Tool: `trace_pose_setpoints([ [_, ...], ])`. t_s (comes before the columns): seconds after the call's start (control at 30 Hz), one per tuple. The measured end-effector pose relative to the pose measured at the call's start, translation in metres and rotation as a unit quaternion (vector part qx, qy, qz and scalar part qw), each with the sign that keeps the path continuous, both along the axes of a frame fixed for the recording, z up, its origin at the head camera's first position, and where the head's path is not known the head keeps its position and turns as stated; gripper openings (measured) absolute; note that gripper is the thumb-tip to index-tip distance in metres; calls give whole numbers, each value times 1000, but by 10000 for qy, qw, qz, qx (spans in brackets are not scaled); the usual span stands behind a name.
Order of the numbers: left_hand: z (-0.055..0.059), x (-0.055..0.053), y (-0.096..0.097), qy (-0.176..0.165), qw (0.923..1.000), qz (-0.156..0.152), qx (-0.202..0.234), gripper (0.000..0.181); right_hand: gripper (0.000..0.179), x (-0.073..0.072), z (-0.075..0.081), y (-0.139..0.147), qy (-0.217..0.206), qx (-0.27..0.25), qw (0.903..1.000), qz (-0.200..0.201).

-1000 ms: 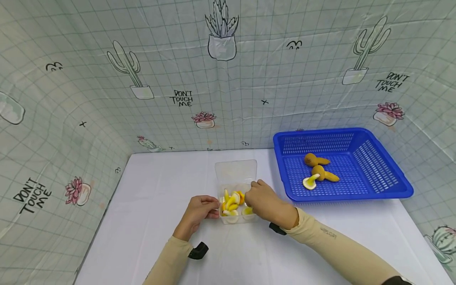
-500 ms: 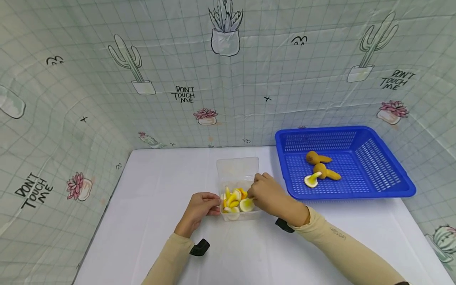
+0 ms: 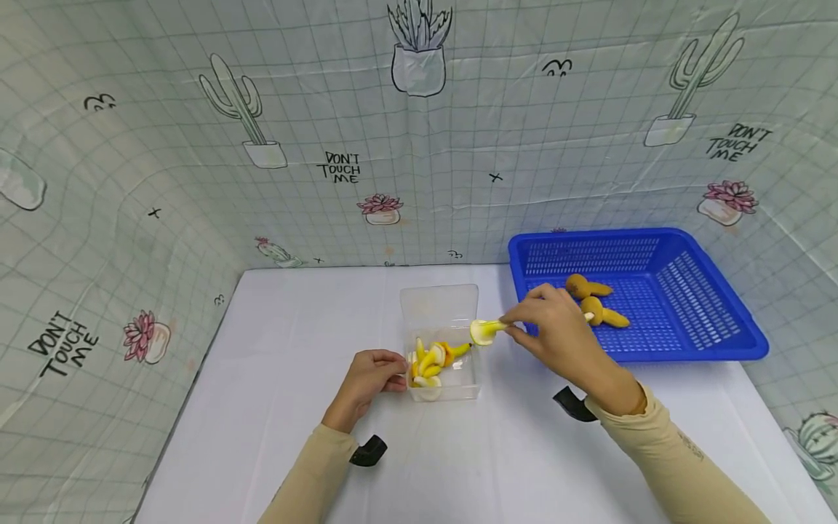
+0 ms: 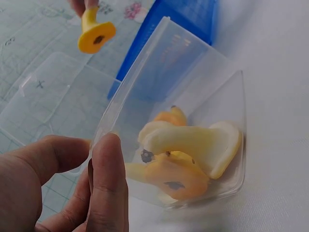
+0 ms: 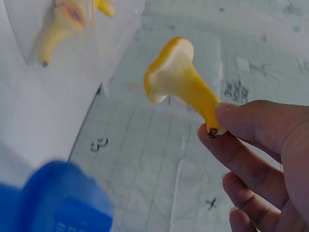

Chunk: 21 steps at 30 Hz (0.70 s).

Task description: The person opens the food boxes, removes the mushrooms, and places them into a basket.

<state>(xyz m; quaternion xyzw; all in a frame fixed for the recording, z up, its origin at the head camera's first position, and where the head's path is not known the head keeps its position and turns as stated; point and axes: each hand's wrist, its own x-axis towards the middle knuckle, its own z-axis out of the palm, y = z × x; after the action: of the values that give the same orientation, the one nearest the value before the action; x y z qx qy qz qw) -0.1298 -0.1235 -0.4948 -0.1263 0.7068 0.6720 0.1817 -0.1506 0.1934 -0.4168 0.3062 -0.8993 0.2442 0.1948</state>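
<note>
My right hand pinches a yellow mushroom by the end of its stem, between thumb and fingertips. Its pale, flared cap points left, in the air between the clear plastic box and the blue basket. In the right wrist view the held mushroom shows a dark stem tip. My left hand pinches the left wall of the box, with thumb and finger at its rim in the left wrist view. Several yellow and white mushrooms lie inside, mostly toward the left; the box lid stands open behind.
A blue basket stands at the back right. Brown round-capped mushrooms lie in it; a pale one is mostly hidden behind my right hand. A patterned cloth wall borders the white table at back and sides.
My right hand has lifted the yellow mushroom out of the box and moved right, toward the basket. My left hand stays at the box wall. The head view has shifted slightly.
</note>
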Motion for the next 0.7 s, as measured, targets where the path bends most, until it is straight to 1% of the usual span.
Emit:
trace_pose_setpoints([
  [0.13, 0, -1, 2, 24, 10000, -38, 2, 18, 26, -1, 4, 20, 300, -188, 9991, -224],
  [0.27, 0, 0, 2, 26, 10000, -19, -26, 18, 26, -1, 7, 36, 403, -337, 9973, -504],
  [0.43, 2, 2, 1, -36, 9999, 45, -84, 18, 22, -2, 4, 53, 277, -389, 9955, -814],
  [0.7, 4, 3, 2, -18, 10000, 0, -33, 19, 20, 0, -6, 85, 43, -496, 9897, -1345],
])
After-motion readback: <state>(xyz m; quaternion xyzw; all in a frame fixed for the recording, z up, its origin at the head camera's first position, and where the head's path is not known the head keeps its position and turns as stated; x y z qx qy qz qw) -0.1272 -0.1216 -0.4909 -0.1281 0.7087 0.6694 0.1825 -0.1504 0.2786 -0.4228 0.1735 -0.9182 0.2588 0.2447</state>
